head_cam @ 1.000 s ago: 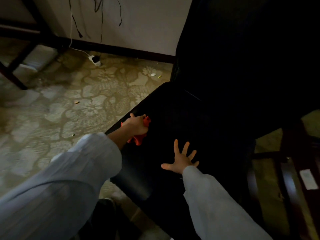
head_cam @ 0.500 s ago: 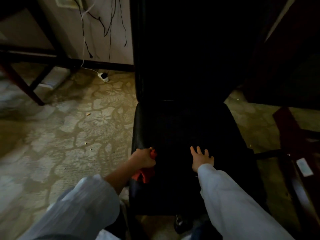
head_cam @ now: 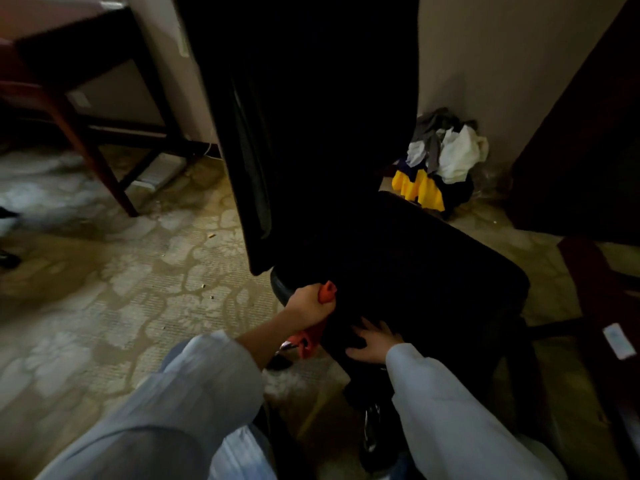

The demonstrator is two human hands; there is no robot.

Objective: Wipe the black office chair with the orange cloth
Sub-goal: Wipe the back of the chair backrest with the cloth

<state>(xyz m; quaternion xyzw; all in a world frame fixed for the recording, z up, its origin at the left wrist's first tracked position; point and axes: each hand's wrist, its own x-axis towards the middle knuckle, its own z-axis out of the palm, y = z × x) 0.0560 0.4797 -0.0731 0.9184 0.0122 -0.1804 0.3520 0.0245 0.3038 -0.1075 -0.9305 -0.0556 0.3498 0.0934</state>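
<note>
The black office chair (head_cam: 415, 265) now sits turned, its backrest (head_cam: 311, 116) swung to the left of the seat, where half a second ago it faced the person squarely. The left hand (head_cam: 309, 304) is closed tight around the bunched orange cloth (head_cam: 327, 293), pressing it on the seat's left edge just below the backrest's lower corner, with a tail of cloth hanging under the wrist. The right hand (head_cam: 372, 344) lies with fingers splayed on the seat's near corner and holds nothing. The turn likely brings the seat's side edge and the backrest within reach for wiping next
</note>
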